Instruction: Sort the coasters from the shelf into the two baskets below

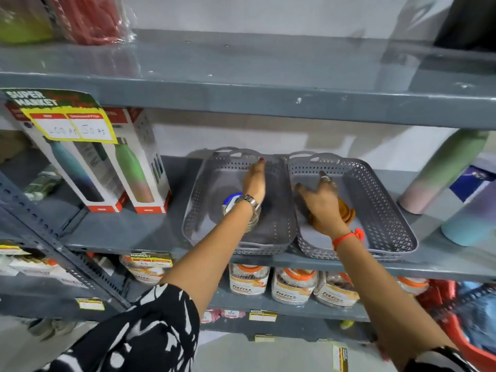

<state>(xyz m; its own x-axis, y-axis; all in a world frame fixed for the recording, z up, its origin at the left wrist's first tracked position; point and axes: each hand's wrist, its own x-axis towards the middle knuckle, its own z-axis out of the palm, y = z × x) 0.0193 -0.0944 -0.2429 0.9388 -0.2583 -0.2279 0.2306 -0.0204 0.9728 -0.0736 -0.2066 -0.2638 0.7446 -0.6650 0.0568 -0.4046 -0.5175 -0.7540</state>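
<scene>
Two grey perforated baskets stand side by side on the middle shelf. In the left basket (198, 210) lies a stack of blue-and-white coasters (231, 202), partly hidden by my wrist. My left hand (255, 181) hovers over that basket with fingers extended and holds nothing. The right basket (381, 205) holds a stack of brown wooden coasters (346, 210). My right hand (319, 202) is spread just above that stack, fingers apart, with nothing visibly gripped. The grey top shelf (268, 65) above is bare in the middle.
Boxed bottles (107, 167) stand left of the baskets. Pastel flasks (440, 173) stand to their right. Red and green packages (80, 17) sit on the top shelf at left. Snack jars (292, 285) fill the shelf below. A price sign (61, 116) hangs from the top shelf's edge.
</scene>
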